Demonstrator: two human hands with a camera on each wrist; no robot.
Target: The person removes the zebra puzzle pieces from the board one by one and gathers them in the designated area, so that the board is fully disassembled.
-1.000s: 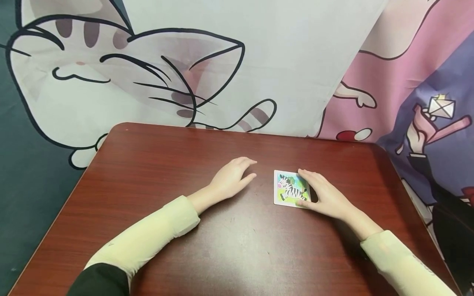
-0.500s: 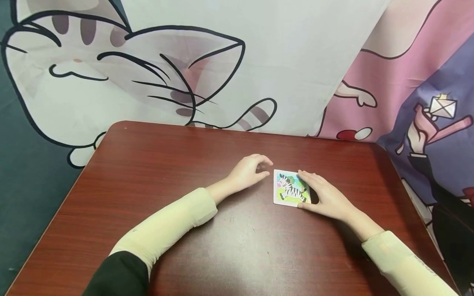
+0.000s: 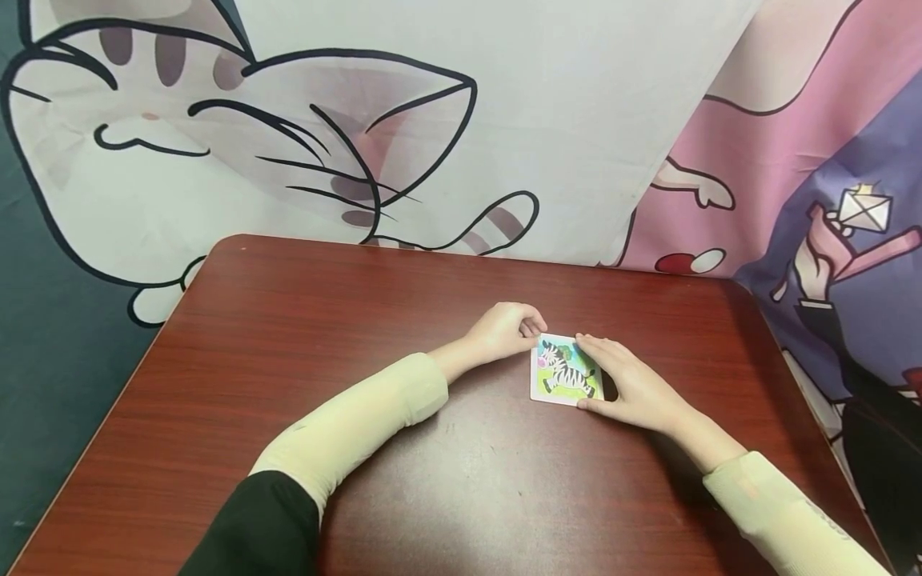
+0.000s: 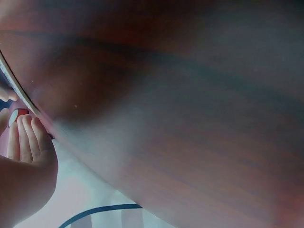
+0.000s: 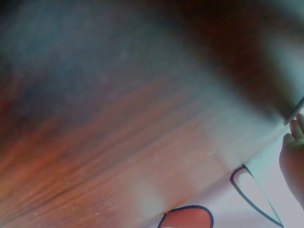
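A square picture card (image 3: 565,372) with a zebra on a green and blue ground lies picture side up, right of the table's middle. My right hand (image 3: 630,384) holds it from the right, thumb at the near edge and fingers at the far edge. My left hand (image 3: 504,330) has its fingers curled in, with thumb and fingertips pinching at the card's far left corner. In the left wrist view the curled left hand (image 4: 28,161) shows at the left side. Only part of the right hand (image 5: 295,156) appears in the right wrist view.
The reddish-brown wooden table (image 3: 324,320) has rounded far corners. Behind its far edge hangs a cloth printed with a cartoon cat (image 3: 158,184) and pink and purple figures. Dark material (image 3: 879,472) stands beside the table's right edge.
My left hand has moved right across the table to the card's corner, and its fingers have curled in. The right hand has stayed at the card, which has shifted very slightly.
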